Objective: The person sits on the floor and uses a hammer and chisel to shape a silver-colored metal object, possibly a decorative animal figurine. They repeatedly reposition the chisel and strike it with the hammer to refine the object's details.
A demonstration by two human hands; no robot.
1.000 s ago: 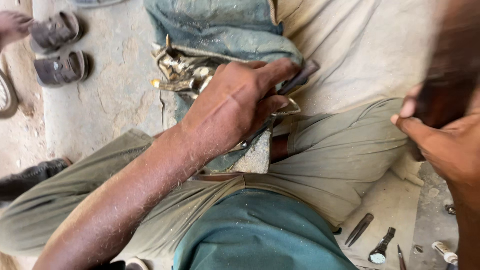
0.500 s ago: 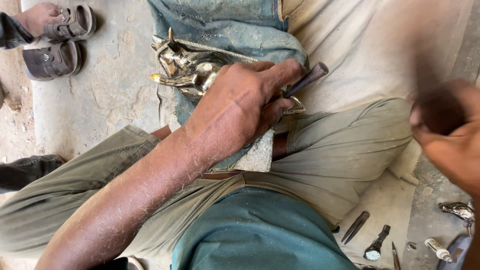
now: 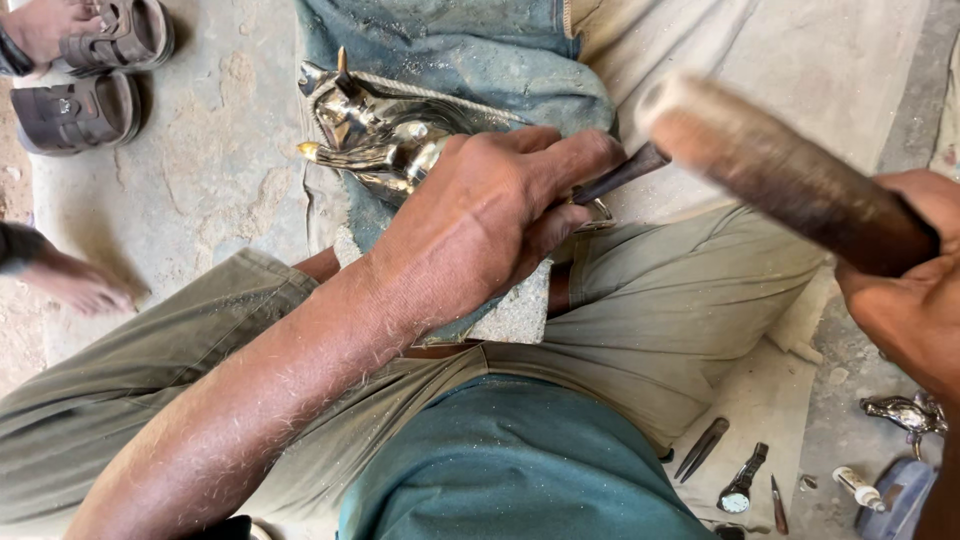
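My left hand (image 3: 490, 215) is closed around a dark metal chisel (image 3: 620, 175) whose top end sticks out to the right; the hand rests over a shiny silver metal figurine (image 3: 365, 140) lying on blue cloth (image 3: 470, 60). My right hand (image 3: 915, 300) grips a brown wooden mallet handle (image 3: 790, 170), blurred with motion, its end just above and right of the chisel's top. The chisel's tip is hidden under my fingers.
I sit with khaki-trousered legs spread on a concrete floor (image 3: 210, 170). Small tools (image 3: 700, 450), a wristwatch (image 3: 740, 485) and another metal figurine (image 3: 905, 410) lie at lower right. Sandals (image 3: 80, 110) and another person's feet are at upper left.
My right hand has swung the mallet leftwards and down toward the chisel's top. The left hand keeps its hold on the chisel. The view has shifted slightly downward.
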